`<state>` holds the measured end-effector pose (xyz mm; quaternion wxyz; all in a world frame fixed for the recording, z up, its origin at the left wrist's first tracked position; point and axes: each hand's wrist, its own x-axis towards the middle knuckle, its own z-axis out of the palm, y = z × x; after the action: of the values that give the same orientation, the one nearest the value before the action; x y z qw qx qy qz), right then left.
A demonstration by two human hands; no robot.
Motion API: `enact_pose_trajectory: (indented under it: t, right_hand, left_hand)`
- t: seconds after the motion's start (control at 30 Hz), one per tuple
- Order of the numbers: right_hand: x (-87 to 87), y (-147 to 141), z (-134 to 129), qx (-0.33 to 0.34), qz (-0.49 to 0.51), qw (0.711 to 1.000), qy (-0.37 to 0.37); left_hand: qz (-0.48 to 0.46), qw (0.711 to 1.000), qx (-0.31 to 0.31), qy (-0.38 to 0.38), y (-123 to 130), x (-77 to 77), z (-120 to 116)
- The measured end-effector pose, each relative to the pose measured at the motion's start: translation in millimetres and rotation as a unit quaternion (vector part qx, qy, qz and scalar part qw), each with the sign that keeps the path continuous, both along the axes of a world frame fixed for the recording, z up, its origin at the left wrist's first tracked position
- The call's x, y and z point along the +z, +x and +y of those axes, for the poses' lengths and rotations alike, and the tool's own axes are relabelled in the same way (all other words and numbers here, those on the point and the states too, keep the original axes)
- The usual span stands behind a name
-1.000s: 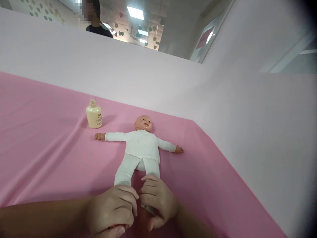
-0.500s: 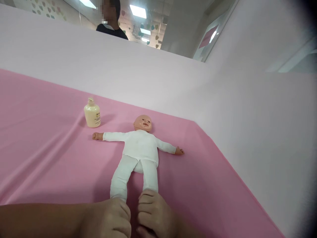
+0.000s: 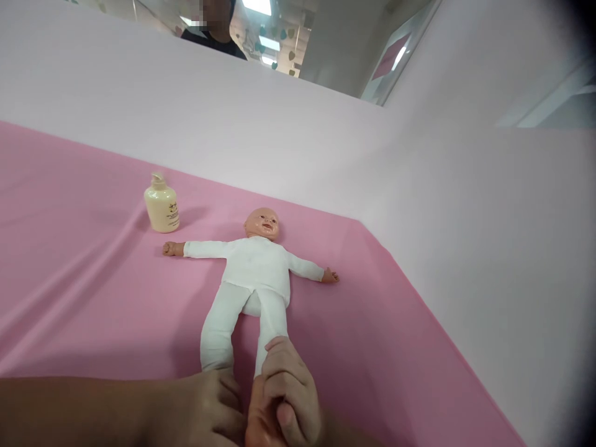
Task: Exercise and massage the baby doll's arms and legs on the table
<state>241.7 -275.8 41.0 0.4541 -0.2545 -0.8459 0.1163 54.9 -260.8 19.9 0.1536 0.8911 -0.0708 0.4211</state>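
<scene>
A baby doll [image 3: 257, 264] in white clothing lies face up on a pink cloth [image 3: 354, 360], its arms spread and its head toward the wall. My left hand [image 3: 214, 406] is wrapped round the lower part of the doll's leg on the left. Around the doll's other lower leg, just above the bare foot, my right hand [image 3: 293, 388] is curled, its thumb showing at the side. The foot on the left is hidden behind my left hand.
A cream pump bottle [image 3: 161, 208] stands on the cloth beyond the doll's outstretched left-side arm. White walls [image 3: 279, 143] rise behind and to the right. Through a window or mirror [image 3: 344, 49] at the top, a person [image 3: 214, 37] is partly visible.
My right hand has turned and shifted slightly up, uncovering the doll's foot on that side. The whole view has shifted a little, with doll and bottle now slightly further left and higher.
</scene>
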Motion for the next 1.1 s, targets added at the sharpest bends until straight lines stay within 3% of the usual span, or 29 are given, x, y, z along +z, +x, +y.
enact_pose_trajectory:
  t: [0.1, 0.2, 0.37, 0.47, 0.67, 0.73, 0.9, 1.0, 1.1]
  right_hand:
    - [-2.7, 9, 4, 0.073, 0.021, 0.997, 0.031]
    - [0.9, 14, 6, 0.106, -0.041, 0.992, 0.054]
    - [0.3, 7, 3, 0.049, -0.004, 0.998, 0.045]
    - [-0.8, -3, -1, 0.017, 0.058, 0.998, 0.021]
    - [2.8, -10, -4, -0.014, 0.135, 0.991, -0.003]
    - [5.3, -5, -3, 0.005, 0.116, 0.993, 0.021]
    - [9.0, 9, 2, 0.026, -0.042, 0.991, 0.122]
    - [6.9, 4, 5, 0.014, -0.039, 0.985, 0.168]
    - [7.4, -4, 6, 0.002, -0.006, 0.991, 0.136]
  left_hand:
    - [0.007, 1.000, 0.007, -0.008, -4, 0.2, 2]
    - [0.039, 0.999, 0.017, -0.030, -8, -1.4, 2]
    - [0.048, 0.997, 0.026, -0.048, -12, 1.2, -2]
    - [0.064, 0.997, 0.027, -0.042, -10, 13.5, -4]
    - [0.075, 0.990, 0.018, -0.119, -7, 37.8, -4]
    - [0.056, 0.989, 0.020, -0.135, -10, 38.9, -2]
    - [-0.030, 0.984, 0.023, -0.176, -17, 33.1, -1]
    - [-0.007, 0.976, 0.052, -0.211, -19, 30.0, -5]
    - [-0.001, 0.983, 0.062, -0.174, -22, 29.0, -4]
